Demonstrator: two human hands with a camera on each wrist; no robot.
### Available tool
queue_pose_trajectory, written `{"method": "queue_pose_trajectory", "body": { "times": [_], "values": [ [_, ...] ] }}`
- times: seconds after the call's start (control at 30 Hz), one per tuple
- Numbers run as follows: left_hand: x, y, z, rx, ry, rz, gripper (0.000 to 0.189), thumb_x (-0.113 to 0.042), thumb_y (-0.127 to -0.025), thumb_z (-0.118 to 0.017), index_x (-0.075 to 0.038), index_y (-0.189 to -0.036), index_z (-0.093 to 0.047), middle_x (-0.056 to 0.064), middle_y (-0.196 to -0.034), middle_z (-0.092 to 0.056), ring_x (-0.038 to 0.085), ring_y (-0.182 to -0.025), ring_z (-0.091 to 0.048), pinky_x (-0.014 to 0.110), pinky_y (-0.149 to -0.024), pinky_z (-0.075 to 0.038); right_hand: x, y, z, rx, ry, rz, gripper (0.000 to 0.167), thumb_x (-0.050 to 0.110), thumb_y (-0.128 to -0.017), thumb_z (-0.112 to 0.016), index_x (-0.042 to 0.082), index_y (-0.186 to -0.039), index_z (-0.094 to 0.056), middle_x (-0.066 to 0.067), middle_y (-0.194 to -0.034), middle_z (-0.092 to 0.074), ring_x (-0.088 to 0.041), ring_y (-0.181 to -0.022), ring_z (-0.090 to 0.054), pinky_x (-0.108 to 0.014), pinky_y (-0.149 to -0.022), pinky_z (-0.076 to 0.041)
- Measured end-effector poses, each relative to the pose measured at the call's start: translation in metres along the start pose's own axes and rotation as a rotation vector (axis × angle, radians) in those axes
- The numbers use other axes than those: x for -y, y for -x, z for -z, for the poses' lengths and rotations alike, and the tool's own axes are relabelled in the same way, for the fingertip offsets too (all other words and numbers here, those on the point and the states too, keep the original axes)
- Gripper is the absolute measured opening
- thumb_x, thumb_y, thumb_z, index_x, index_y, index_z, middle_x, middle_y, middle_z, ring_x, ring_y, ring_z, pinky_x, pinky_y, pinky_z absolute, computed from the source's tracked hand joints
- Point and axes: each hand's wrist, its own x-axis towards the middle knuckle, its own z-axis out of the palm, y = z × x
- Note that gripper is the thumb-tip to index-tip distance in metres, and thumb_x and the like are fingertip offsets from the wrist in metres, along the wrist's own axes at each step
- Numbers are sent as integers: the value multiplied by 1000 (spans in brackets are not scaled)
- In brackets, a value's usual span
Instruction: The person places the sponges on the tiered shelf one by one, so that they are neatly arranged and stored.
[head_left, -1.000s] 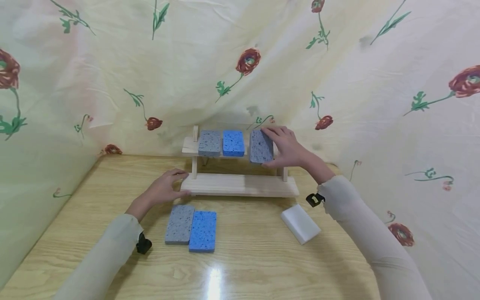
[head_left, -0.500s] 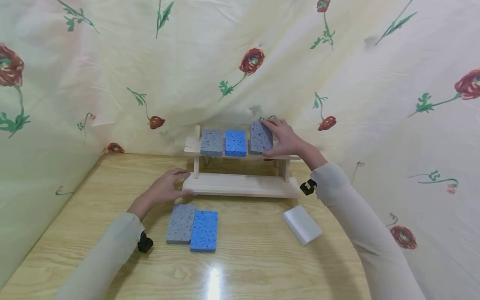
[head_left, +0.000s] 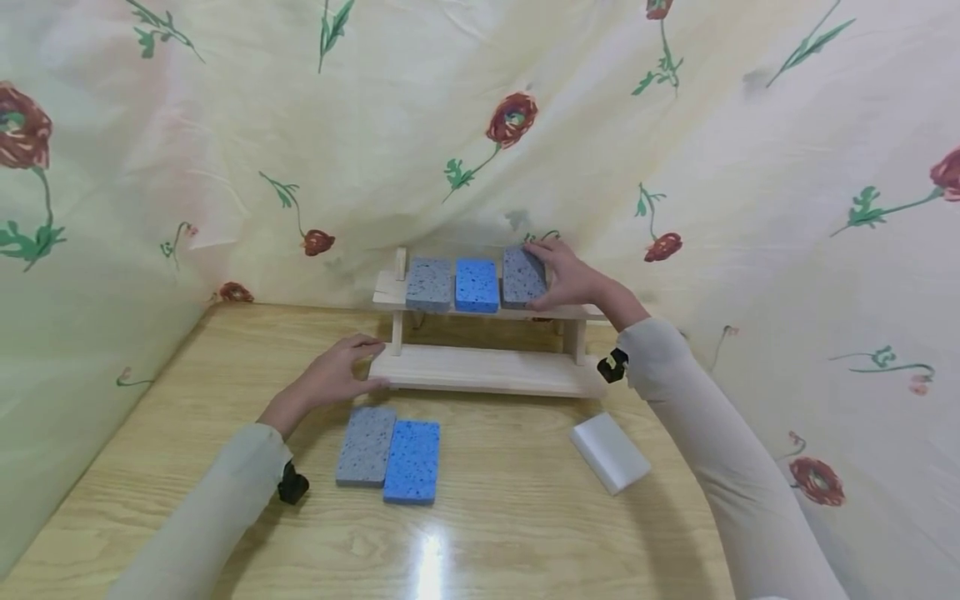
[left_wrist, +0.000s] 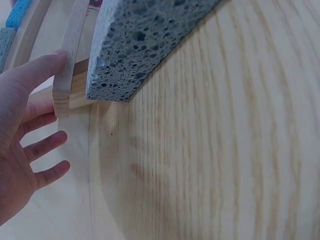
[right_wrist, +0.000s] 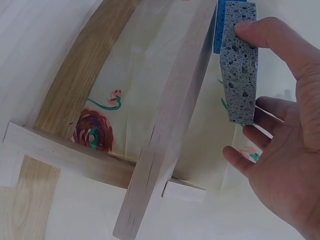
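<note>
My right hand (head_left: 572, 277) holds a grey speckled sponge (head_left: 522, 277) by its ends, thumb at the near one and fingers at the far one, at the upper tier of a small two-tier wooden shelf (head_left: 487, 369). To its left on that tier lie a blue sponge (head_left: 477, 285) and another grey sponge (head_left: 429, 283). The left hand (head_left: 333, 374) grips the lower tier's left end, its thumb (left_wrist: 47, 67) against the board and the last fingers spread free. Just below that hand, a grey sponge (head_left: 366, 446) and a blue sponge (head_left: 412, 461) lie side by side on the table.
A white block (head_left: 611, 452) rests on the wood-grain table (head_left: 510, 533), to the right in front of the shelf. Flowered cloth (head_left: 360, 150) hangs behind the shelf and along both sides. Black wrist cameras sit at both cuffs.
My right hand has carried the grey sponge back from the upper tier's front edge, then lowered it slightly beside the blue one. The left hand keeps its hold; the view has shifted slightly.
</note>
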Motion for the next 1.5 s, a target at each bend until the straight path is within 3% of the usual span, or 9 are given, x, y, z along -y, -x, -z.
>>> {"method": "queue_pose_trajectory", "body": {
  "times": [0.13,0.23,0.77,1.5],
  "values": [
    [-1,0,-1,4,-5,-3,73,-43,-91,-76,-1,-147,-53,21,-149,-52,41,-139,-48,58,-114,-41,-2,-2,-2,27,2,-10,109,24,-73,-88,5,-161,-26,-20,-149,-34,-34,-131,-33,-60,-111,-38],
    [-1,0,-1,6,-6,-4,74,-44,-91,-76,-1,-147,-53,21,-150,-52,42,-139,-47,58,-115,-41,-4,-2,-3,47,11,-21,109,25,-75,-88,6,-162,-25,-21,-154,-31,-36,-137,-30,-62,-113,-36],
    [-1,0,-3,13,7,8,74,-43,-91,-76,-2,-147,-52,20,-151,-50,41,-141,-45,58,-116,-39,-7,-3,-4,125,21,-35,104,27,-79,-81,4,-162,-23,-22,-164,-22,-40,-144,-27,-63,-113,-35],
    [1,0,-1,9,0,25,74,-44,-90,-77,-3,-147,-53,19,-152,-50,41,-141,-45,59,-116,-39,-14,-3,-2,177,-28,-56,103,25,-82,-81,6,-163,-20,-22,-166,-18,-39,-143,-29,-62,-113,-35]
  ]
}}
